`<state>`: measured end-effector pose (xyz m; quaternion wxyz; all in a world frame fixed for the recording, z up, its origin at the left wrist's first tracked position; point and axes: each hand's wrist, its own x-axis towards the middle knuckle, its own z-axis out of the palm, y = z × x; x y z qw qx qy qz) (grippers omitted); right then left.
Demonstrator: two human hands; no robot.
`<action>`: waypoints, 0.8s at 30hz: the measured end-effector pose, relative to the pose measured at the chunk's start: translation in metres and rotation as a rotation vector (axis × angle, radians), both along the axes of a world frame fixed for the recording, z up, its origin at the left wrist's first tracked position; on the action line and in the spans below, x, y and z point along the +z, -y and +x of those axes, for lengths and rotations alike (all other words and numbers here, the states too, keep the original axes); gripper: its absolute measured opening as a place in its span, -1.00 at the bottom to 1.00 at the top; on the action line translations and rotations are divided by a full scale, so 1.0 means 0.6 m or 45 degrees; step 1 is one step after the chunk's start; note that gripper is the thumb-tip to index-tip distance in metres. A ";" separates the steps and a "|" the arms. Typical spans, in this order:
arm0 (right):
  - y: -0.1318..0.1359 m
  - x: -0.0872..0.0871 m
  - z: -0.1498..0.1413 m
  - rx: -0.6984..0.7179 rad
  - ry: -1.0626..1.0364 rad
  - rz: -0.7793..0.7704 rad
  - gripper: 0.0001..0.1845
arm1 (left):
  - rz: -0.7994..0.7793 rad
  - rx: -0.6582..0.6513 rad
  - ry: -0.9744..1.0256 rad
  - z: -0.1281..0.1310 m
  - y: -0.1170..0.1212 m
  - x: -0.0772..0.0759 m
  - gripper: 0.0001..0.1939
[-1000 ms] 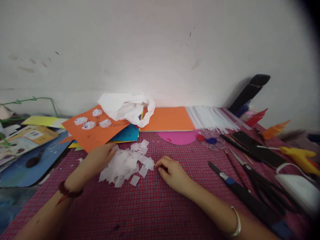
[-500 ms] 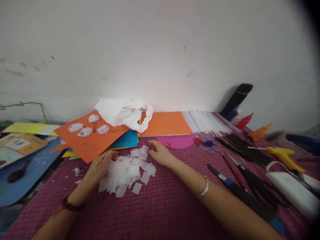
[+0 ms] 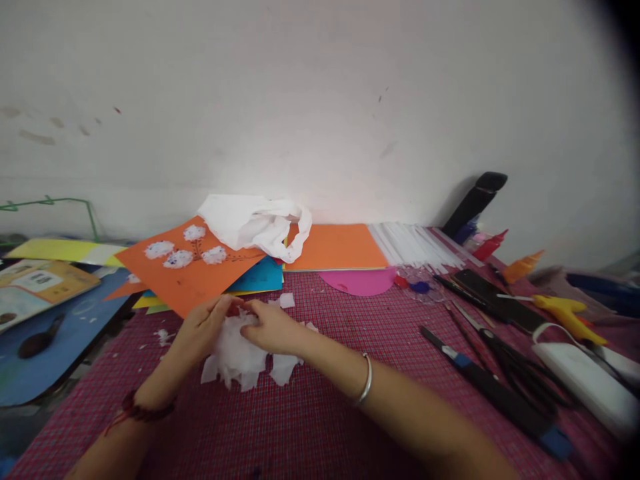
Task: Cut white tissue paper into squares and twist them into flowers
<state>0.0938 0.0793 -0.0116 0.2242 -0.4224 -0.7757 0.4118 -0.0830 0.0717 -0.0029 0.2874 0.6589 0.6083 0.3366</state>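
The right hand (image 3: pixel 274 328) has been brought leftward over the white paper squares (image 3: pixel 240 360), near the left hand (image 3: pixel 203 330), kept at their left edge. Whether paper is gripped by either hand's curved fingers cannot be told. The squares are heaped on the checked cloth (image 3: pixel 370 320), nearer than the orange sheet (image 3: pixel 167 283).

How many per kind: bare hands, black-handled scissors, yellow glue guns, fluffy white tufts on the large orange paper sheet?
Left hand and right hand, bare: 2
Black-handled scissors: 1
Yellow glue gun: 1
Fluffy white tufts: 4
Total: 8
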 end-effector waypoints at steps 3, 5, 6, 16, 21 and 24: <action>0.013 0.021 0.010 0.146 0.125 0.087 -0.38 | 0.016 0.023 -0.063 -0.008 -0.001 0.007 -0.47; 0.014 0.033 0.031 0.248 0.281 0.228 -0.45 | 0.002 -0.068 -0.186 -0.009 0.000 0.009 -0.49; 0.011 0.038 0.044 0.249 0.355 0.294 -0.50 | -0.010 -0.131 -0.266 -0.008 0.000 0.008 -0.51; -0.056 -0.005 0.107 -0.272 0.542 0.338 -0.59 | -0.037 -0.279 -0.640 0.009 0.007 0.004 -0.56; -0.062 -0.006 0.094 -0.291 0.418 0.301 -0.86 | 0.067 -0.259 -0.699 0.007 0.014 0.014 -0.54; -0.058 0.014 0.085 -0.285 0.056 0.129 -0.95 | 0.187 -0.217 -0.620 0.009 0.022 0.024 -0.52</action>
